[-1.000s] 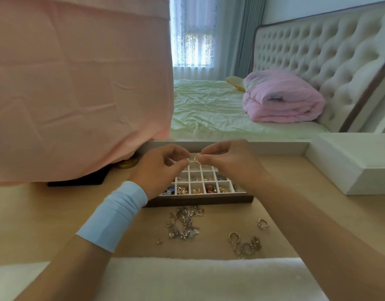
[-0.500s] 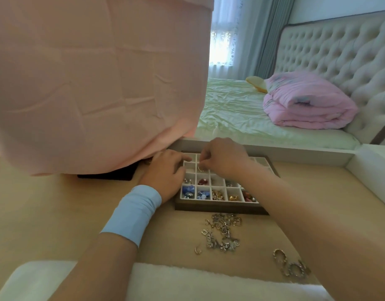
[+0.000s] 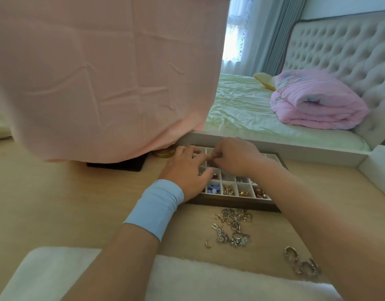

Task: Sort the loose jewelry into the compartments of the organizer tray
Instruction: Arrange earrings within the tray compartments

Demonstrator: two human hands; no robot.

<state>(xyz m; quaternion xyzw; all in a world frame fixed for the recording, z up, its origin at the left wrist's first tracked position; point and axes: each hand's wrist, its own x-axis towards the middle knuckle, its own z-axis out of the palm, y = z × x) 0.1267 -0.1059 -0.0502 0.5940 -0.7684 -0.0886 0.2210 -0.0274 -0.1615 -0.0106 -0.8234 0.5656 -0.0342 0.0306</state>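
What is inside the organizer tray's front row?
Blue pieces, pearly gold pieces, gold pieces and reddish pieces, one kind per cell. The left hand and right hand hide most cells behind.

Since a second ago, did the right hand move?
Yes. Against the organizer tray, the right hand has dropped from above its far edge down into the back compartments.
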